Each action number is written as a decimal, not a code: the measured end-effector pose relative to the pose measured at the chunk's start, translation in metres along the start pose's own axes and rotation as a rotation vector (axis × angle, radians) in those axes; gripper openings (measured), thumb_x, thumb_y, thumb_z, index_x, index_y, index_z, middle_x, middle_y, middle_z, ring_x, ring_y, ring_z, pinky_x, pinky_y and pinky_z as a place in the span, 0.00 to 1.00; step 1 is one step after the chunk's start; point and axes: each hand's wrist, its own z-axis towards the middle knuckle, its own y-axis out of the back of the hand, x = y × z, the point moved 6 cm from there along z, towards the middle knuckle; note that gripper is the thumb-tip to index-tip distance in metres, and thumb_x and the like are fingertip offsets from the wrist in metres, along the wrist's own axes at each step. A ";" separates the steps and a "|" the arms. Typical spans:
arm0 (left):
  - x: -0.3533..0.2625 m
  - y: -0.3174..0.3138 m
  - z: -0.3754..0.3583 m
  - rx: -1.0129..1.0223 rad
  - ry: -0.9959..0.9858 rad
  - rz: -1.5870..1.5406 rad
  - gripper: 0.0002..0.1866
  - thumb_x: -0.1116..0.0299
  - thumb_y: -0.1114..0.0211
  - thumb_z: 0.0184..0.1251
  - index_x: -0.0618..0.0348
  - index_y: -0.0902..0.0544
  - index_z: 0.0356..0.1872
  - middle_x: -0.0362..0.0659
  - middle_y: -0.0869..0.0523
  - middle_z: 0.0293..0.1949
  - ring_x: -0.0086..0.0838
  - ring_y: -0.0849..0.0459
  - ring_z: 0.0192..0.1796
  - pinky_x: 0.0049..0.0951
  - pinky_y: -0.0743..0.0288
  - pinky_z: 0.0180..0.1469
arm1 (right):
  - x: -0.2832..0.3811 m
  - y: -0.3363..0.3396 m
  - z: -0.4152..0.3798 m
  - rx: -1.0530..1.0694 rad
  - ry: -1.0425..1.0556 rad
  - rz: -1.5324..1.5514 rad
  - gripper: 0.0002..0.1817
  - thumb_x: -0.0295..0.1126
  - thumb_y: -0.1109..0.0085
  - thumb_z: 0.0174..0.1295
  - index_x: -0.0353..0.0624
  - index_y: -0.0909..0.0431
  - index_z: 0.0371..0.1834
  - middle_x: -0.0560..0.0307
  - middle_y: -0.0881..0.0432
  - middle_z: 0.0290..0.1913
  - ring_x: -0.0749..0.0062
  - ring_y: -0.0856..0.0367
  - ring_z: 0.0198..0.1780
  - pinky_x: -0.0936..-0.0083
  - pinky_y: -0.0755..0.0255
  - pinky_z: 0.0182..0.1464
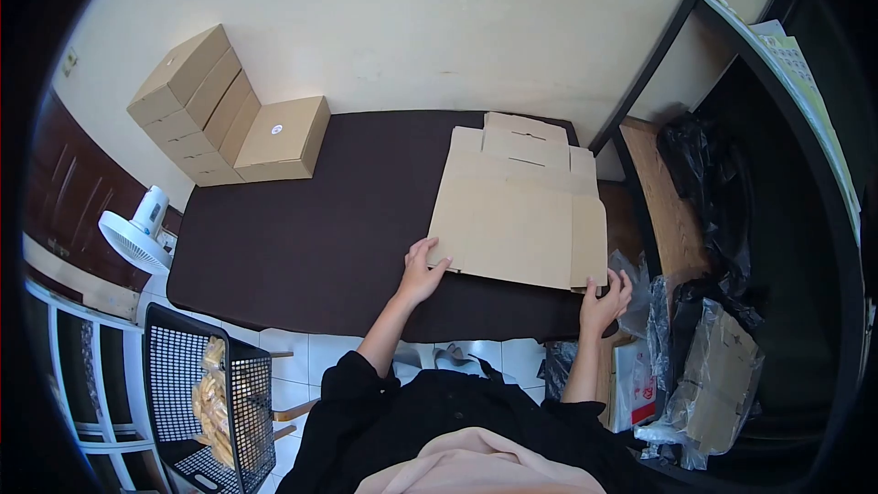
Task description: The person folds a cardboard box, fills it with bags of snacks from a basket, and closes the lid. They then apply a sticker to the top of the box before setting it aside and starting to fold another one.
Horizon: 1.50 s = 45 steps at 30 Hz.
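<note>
A flattened brown cardboard box [508, 206] lies on the right part of the dark brown table [302, 229], its slotted flaps toward the wall. My left hand [424, 273] holds the near left corner of the cardboard, thumb on top. At the near right corner, my right hand [606, 300] grips the edge beside a narrow raised side flap. Folded boxes [197, 110] are stacked at the table's far left, and a single closed box [283, 133] with a round white sticker sits against them.
A black basket [251, 402] with wrapped items stands at the lower left, near a white fan [137, 233]. On the right are a wooden shelf [663, 210], black plastic [709, 183] and plastic-wrapped cardboard [718, 384]. The wall borders the table's far edge.
</note>
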 end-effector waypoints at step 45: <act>0.154 0.301 -0.195 -0.915 -0.064 -0.519 0.31 0.72 0.50 0.64 0.62 0.51 0.66 0.49 0.43 0.65 0.35 0.40 0.65 0.32 0.45 0.64 | 0.288 0.003 -0.215 1.635 0.010 1.191 0.07 0.23 0.41 0.53 0.38 0.31 0.28 0.54 0.19 0.39 0.75 0.23 0.46 0.76 0.30 0.48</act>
